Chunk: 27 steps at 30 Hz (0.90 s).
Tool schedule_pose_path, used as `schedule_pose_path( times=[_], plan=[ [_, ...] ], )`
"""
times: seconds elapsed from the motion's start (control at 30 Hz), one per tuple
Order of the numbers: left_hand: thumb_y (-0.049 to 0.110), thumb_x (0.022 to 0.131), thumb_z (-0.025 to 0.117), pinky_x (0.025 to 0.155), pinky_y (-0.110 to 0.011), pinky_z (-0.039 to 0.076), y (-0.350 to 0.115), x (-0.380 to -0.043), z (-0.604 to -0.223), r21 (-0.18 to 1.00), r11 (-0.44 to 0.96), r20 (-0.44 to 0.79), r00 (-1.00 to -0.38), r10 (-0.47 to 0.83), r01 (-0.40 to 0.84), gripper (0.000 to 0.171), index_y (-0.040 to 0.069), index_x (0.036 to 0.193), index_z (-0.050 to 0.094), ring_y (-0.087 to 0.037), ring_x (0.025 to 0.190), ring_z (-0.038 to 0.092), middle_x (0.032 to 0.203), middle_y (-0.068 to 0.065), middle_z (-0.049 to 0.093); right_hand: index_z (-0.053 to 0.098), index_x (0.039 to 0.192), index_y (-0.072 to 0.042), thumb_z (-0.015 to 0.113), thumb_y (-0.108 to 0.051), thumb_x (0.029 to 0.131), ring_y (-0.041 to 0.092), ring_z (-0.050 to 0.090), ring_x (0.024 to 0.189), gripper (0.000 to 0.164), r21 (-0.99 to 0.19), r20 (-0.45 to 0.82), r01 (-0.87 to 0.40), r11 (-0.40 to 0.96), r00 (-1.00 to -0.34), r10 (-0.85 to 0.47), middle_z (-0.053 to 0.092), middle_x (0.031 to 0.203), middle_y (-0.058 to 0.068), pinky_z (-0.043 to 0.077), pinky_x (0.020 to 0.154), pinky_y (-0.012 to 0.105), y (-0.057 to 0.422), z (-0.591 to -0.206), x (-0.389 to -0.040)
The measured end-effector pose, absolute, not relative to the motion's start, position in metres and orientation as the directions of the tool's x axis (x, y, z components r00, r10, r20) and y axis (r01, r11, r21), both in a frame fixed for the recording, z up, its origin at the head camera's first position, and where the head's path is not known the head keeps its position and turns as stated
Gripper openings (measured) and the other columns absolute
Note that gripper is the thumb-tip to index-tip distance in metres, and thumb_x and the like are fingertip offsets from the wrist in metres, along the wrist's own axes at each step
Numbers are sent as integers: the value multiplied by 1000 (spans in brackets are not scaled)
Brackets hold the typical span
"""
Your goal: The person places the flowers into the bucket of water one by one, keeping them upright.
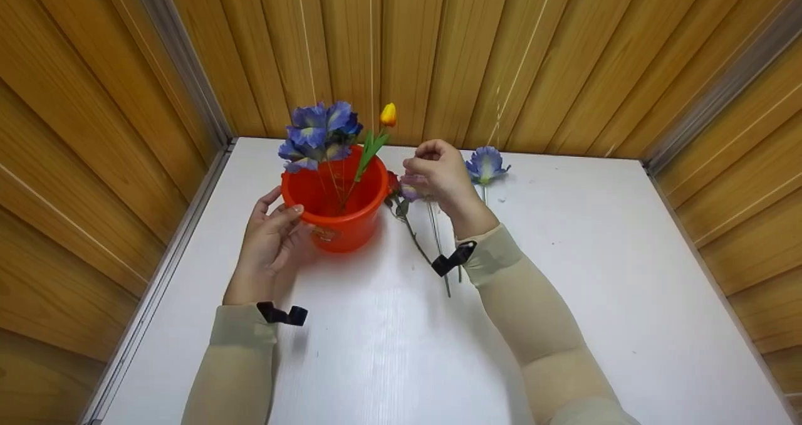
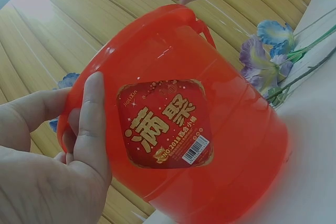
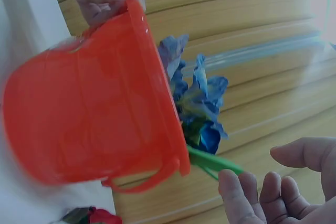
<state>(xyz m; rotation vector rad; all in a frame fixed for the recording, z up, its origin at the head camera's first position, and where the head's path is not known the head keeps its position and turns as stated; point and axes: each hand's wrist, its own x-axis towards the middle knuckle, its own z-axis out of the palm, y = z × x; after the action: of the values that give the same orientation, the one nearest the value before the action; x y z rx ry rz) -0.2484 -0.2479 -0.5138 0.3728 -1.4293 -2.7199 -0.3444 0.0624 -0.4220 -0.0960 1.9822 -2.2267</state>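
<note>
An orange-red plastic bucket [image 1: 351,232] stands on the white table, its printed label [image 2: 164,124] facing my left wrist camera. My left hand [image 1: 264,240] pinches the bucket's rim on its near left side, thumb outside the wall. Blue-purple artificial irises [image 1: 311,127] and a yellow tulip [image 1: 388,115] with green leaves rise out of the bucket. To the right of the rim, my right hand [image 1: 446,177] is raised with loosely bent fingers and nothing between them. In the right wrist view, its thumb and fingers are apart beside the tulip's green leaves [image 3: 212,160].
Right of the bucket, a red rose [image 1: 393,182] and a purple flower [image 1: 409,191] lie on the table [image 1: 388,350], partly behind my right hand. Further right lies a blue iris [image 1: 487,165]. Wood-patterned walls [image 1: 401,55] enclose the table at the back and sides.
</note>
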Motion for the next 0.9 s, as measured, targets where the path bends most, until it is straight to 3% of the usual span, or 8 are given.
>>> schedule_pose_path(
  times=[0.17,0.43,0.9],
  plan=[
    [1,105,77,89,-31,72,-247,-247,-514,829,-554,-207,-965,-164,-84,73,21,165,41,-21,108,81,147,-15,60,60,107,-7,75,6,98,13,66,87,22,-996,-46,56,-75,-991,-124,61,95,0,62,72,21,91,-438,-340],
    [1,106,76,92,-30,72,-249,-248,-514,829,-553,-206,-965,-162,-84,72,22,165,41,-21,111,79,149,-14,59,61,115,-5,75,0,102,13,68,93,20,-998,-56,58,-24,-996,-69,63,101,0,66,80,25,129,-457,-334],
    [1,106,76,88,-29,72,-249,-248,-514,814,-576,-207,-963,-170,-73,72,23,164,42,-20,108,80,153,-14,57,61,115,-3,75,-3,102,13,70,88,19,-998,-67,68,19,-997,33,65,98,0,70,78,26,172,-480,-328]
  ],
)
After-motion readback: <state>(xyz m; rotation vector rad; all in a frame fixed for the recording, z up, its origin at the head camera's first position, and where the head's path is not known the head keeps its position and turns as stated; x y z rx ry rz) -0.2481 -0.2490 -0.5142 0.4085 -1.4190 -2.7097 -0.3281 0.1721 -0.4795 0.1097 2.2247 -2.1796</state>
